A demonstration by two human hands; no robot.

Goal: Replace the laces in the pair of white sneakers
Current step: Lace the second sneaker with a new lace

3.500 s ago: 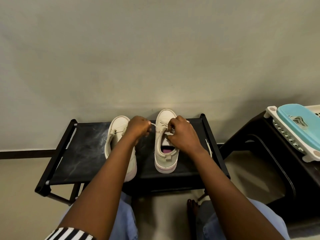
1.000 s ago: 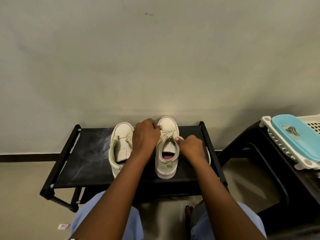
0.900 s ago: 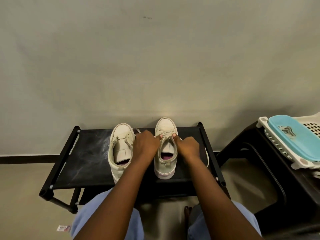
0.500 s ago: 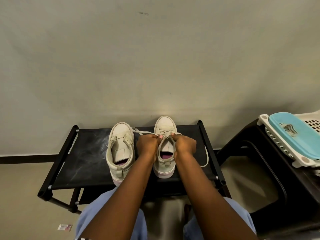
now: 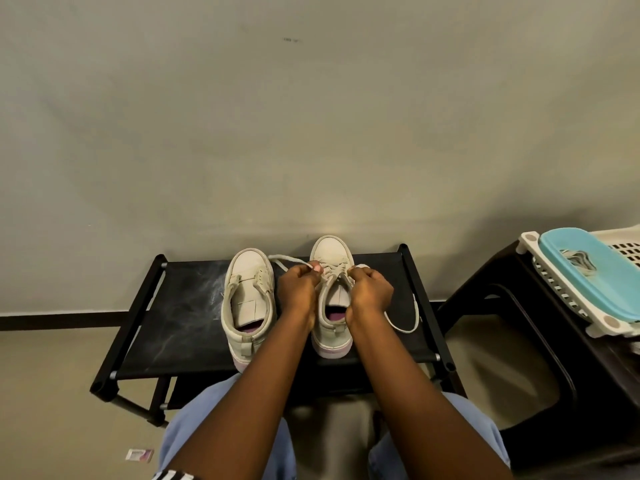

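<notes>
Two white sneakers stand side by side on a black shoe rack [image 5: 180, 320], toes toward the wall. The left sneaker [image 5: 246, 296] has no lace in its eyelets. The right sneaker [image 5: 331, 254] has a white lace [image 5: 287, 262] crossed through its front eyelets. My left hand [image 5: 298, 289] pinches the lace at the shoe's left side, and one end trails left across the rack. My right hand [image 5: 370, 291] pinches the lace at the right side. The other end of the lace loops on the rack to the right of my right wrist.
A dark stool [image 5: 540, 358] stands on the right, carrying a white basket with a teal lid [image 5: 588, 275]. A plain wall rises just behind the rack. My knees in blue trousers [image 5: 221, 434] are below the rack's front edge. A small wrapper [image 5: 139, 455] lies on the floor.
My left hand dropped from over the right sneaker's toe to its left side. Both hands came together at the eyelets and drew the lace out to either side.
</notes>
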